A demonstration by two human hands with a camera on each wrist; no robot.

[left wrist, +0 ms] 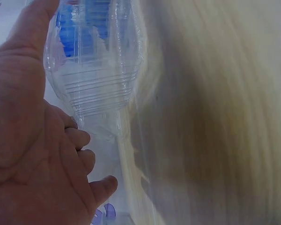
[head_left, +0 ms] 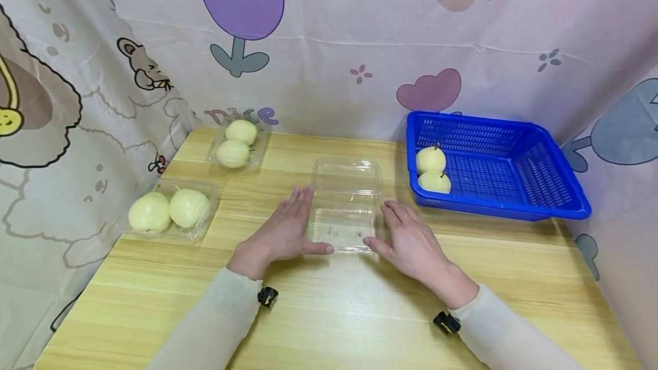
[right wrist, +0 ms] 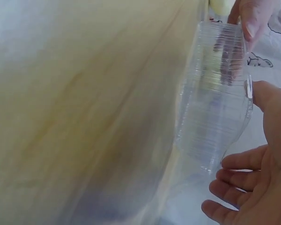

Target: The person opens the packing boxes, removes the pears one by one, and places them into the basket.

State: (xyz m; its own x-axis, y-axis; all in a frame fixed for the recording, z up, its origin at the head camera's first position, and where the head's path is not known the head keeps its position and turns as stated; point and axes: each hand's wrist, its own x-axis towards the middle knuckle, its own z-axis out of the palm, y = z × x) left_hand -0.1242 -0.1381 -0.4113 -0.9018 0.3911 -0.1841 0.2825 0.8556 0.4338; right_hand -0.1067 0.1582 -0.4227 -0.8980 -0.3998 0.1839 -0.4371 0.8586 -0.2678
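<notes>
A clear plastic clamshell box (head_left: 345, 227) stands on the table, its lid (head_left: 346, 176) folded back on the far side. No fruit lies in it. My left hand (head_left: 283, 230) is at its left side, fingers extended and thumb at the near rim. At the right side is my right hand (head_left: 413, 241), fingers fairly straight and thumb near the front right corner. In the left wrist view, the box's ridged wall (left wrist: 98, 89) lies beside the palm. The right wrist view shows the right thumb (right wrist: 264, 93) at the box's rim, with the other fingers next to the wall.
Two pale yellow pears (head_left: 434, 182) sit at the left end of a blue plastic basket (head_left: 504, 210) at the back right. On the left, two clear boxes each hold two pears, one nearer (head_left: 190, 208) and one farther back (head_left: 233, 153). A printed curtain (head_left: 329, 33) hangs behind the wooden table (head_left: 329, 324).
</notes>
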